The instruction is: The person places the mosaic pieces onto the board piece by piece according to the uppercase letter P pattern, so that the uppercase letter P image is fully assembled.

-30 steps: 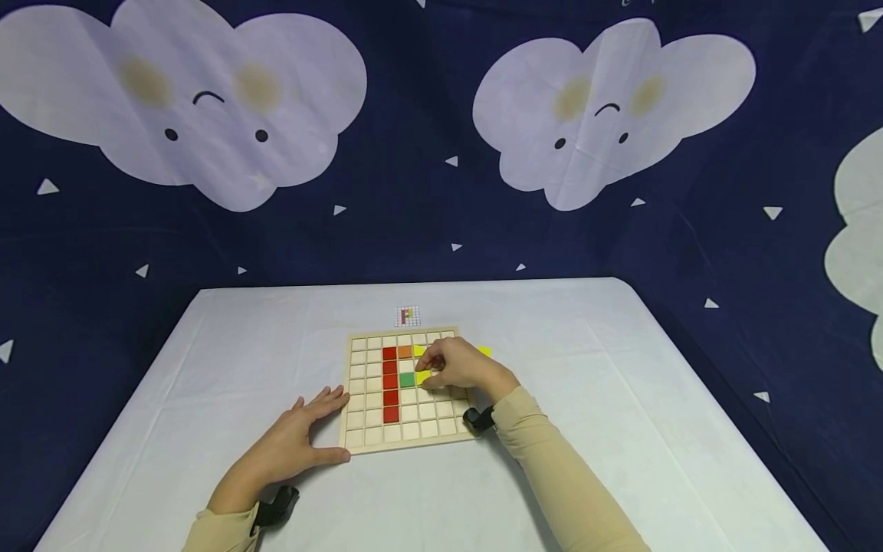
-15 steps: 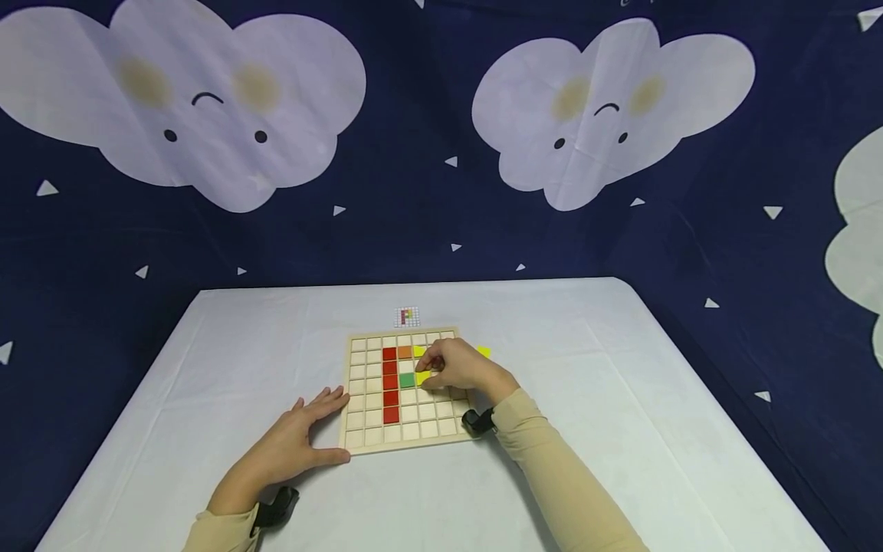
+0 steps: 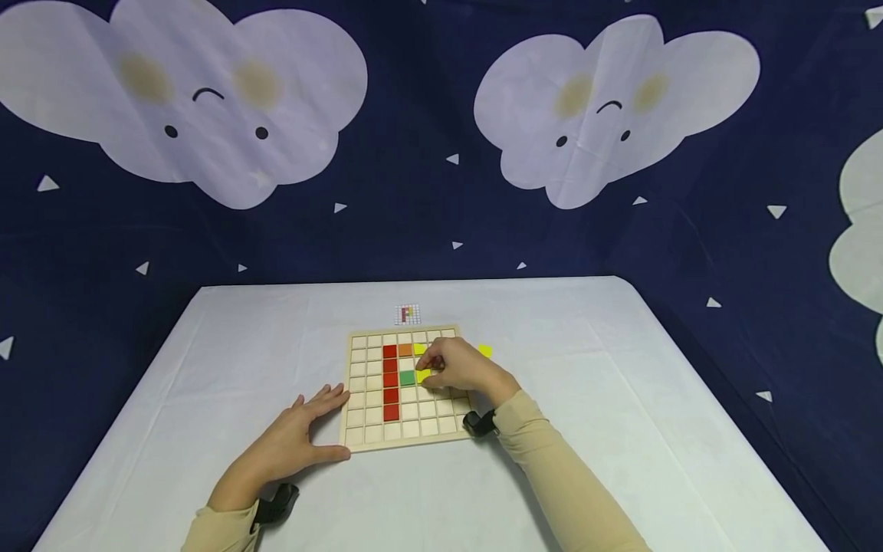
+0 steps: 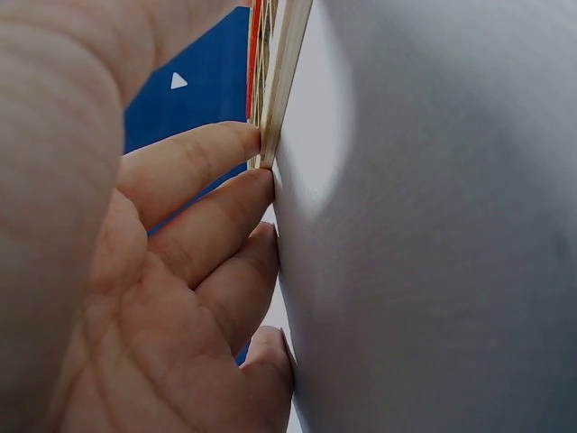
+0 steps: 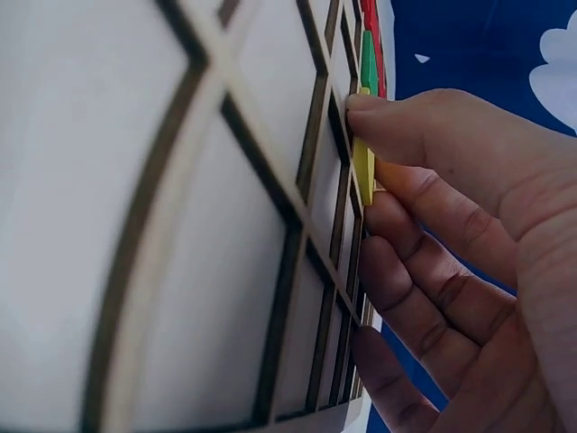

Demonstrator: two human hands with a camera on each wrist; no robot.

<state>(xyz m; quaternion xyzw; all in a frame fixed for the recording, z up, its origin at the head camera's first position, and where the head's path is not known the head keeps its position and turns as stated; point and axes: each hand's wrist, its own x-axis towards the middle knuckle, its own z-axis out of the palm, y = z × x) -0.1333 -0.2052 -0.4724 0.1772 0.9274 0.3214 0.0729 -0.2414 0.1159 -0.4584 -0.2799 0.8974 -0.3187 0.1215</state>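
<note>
A wooden grid board [image 3: 403, 445] lies flat on the white table. Red square tiles [image 3: 391, 395] form a column in it, with an orange tile [image 3: 405, 350] and a green tile [image 3: 407, 378] to their right. One yellow tile [image 3: 419, 349] sits beside the orange one. Next to the green tile, my right hand [image 3: 465, 364] pinches another yellow tile [image 5: 363, 171] between thumb and fingers, low against the grid. Part of this tile is covered by the fingers. My left hand [image 3: 293, 441] touches the board's left edge with extended fingertips [image 4: 243, 140] and thumb.
A small card [image 3: 408, 314] printed with a coloured grid pattern lies just beyond the board. Past the right hand, a yellow piece [image 3: 485, 350] shows at the board's right. A dark blue cloth [image 3: 414, 230] with clouds hangs behind the table [image 3: 586, 330].
</note>
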